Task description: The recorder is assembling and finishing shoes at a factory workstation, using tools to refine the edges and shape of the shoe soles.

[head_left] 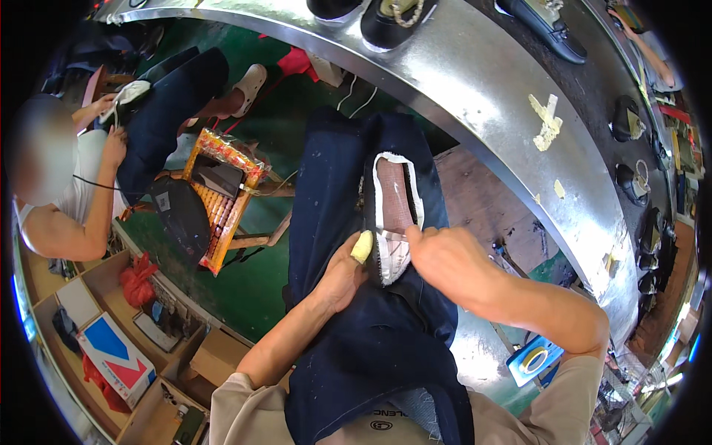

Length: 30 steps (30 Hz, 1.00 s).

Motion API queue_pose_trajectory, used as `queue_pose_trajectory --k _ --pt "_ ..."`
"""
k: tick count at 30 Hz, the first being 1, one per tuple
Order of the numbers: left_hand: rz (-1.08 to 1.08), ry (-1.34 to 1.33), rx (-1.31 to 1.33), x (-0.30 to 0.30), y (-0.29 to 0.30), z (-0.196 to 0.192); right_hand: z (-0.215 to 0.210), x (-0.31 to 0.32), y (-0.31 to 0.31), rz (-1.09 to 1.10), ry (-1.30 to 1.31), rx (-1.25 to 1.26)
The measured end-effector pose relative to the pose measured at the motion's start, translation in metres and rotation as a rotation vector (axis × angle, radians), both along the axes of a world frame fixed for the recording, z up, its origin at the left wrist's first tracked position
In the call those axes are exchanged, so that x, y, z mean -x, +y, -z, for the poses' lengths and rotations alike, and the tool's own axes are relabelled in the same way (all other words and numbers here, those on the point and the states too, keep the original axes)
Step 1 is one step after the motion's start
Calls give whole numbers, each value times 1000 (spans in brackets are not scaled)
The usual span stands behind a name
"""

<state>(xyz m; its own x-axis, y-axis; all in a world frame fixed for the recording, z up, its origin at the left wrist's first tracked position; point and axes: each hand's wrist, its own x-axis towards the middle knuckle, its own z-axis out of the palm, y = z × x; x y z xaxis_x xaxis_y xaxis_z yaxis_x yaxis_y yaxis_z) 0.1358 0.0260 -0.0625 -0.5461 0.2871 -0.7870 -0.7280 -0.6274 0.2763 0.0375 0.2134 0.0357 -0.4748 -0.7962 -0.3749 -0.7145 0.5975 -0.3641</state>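
Note:
A dark shoe lies sole-up on my lap, which is covered by a dark blue apron. The sole side shows a brown insole board with a white edge. My left hand grips the shoe's near end from the left, its thumb wrapped in yellowish tape. On the right, my right hand pinches the white lining at the shoe's near edge. Both hands are closed on the shoe.
A curved metal conveyor table runs across the top and right, carrying several dark shoes. A seated person at left holds a white shoe. A wooden stool stands between us. Cardboard boxes sit lower left.

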Motion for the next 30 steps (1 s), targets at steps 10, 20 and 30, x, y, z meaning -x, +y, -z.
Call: queue_pose_trajectory --k 10,20,30 --pt "-12 137 116 -3 5 15 55 -80 -18 680 -201 248" --pt "341 430 759 -14 24 -12 24 -31 19 419 -48 38" --pt "312 730 694 45 0 20 43 -55 -7 592 -45 81"
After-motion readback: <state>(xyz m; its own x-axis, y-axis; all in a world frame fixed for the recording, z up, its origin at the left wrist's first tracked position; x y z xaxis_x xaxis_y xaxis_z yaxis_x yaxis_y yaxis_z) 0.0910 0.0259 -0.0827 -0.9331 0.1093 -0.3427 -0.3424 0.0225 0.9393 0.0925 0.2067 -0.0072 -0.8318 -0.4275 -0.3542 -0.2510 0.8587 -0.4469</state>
